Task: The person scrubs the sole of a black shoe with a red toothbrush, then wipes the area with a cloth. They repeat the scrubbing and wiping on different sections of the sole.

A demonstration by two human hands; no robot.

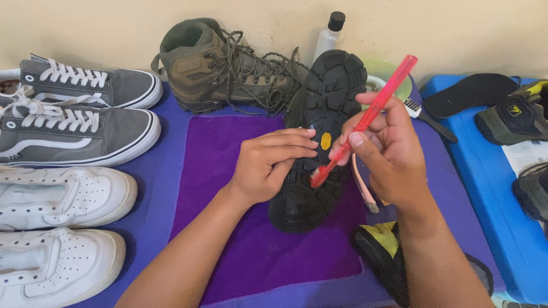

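Left hand (268,171) steadies the upturned black lugged boot sole (319,142); right hand (382,154) pinches a red plastic toothbrush (365,120) (bristles belong inside grooves, short strokes).

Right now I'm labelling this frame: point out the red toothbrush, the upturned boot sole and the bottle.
red toothbrush (381,98), head view, mid-handle.
boot sole (334,77), head view, black lugged tread near the far end.
bottle (329,35), head view, clear neck below the black cap.
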